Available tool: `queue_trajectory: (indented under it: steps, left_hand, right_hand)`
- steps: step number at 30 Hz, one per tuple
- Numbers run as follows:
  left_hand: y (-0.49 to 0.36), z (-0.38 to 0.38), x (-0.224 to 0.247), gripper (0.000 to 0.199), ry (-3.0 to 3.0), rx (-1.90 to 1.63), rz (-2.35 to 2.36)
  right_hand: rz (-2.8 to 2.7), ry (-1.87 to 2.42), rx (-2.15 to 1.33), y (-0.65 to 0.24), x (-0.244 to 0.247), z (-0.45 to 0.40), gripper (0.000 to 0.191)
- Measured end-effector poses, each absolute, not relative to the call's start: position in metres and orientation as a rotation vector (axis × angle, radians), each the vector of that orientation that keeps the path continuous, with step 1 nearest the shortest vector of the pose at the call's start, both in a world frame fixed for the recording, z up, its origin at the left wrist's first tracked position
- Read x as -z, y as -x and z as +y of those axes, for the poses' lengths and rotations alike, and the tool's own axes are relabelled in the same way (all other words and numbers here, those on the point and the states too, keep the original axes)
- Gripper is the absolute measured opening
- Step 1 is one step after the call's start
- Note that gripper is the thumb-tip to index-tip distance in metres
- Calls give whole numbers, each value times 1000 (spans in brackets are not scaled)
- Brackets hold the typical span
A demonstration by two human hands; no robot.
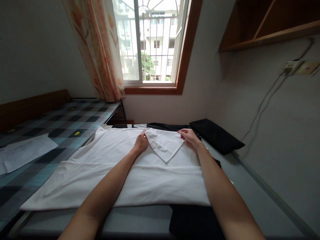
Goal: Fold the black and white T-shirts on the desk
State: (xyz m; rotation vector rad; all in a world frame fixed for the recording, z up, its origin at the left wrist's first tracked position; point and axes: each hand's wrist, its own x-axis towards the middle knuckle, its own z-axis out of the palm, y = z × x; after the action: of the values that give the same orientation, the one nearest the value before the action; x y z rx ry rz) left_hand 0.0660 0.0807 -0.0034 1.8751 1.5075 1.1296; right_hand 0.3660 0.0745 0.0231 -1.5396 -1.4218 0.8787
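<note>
A large white cloth (160, 185) lies spread over the pale table (140, 220), with a fold line running across it. At its far edge a triangular white flap (165, 145) points toward me. My left hand (141, 142) pinches the flap's left corner between thumb and fingers. On the other side, my right hand (189, 136) is closed on the flap's right corner. Both hands rest just above the white cloth, with the flap stretched between them.
A black folded item (216, 136) lies at the back right, and black fabric (195, 221) shows under the cloth's near edge. At left is a checkered bed (82, 116) with papers (30, 151). A curtain (100, 50) hangs beside the window; cables (262, 103) run down the right wall.
</note>
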Motion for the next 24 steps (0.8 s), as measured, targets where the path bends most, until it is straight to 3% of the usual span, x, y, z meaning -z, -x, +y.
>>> queue_trajectory:
  steps: [4, 8, 12, 14, 19, 24]
  left_hand:
    - [-58, 91, -7, 46, -1395, -1244, 1447]
    - [-49, 88, -16, 38, -1403, -1027, 1347]
    - [-44, 78, -19, 42, -1416, -961, 1319]
    - [-45, 77, -20, 45, -1427, -936, 1335]
    - [-57, 95, -28, 47, -1489, -869, 1406]
    - [-75, 127, -38, 48, -1499, -846, 1539]
  right_hand:
    - [-1234, 1898, -613, -384, -18, 76, 22]
    - [-1195, 2019, -795, -394, -25, 69, 48]
    - [-1323, 1925, -753, -390, -29, 71, 73]
    - [-1420, 1845, -791, -388, -29, 74, 66]
    - [-1454, 1698, -974, -386, -26, 76, 19]
    - [-1300, 1534, -1027, -383, -25, 72, 28]
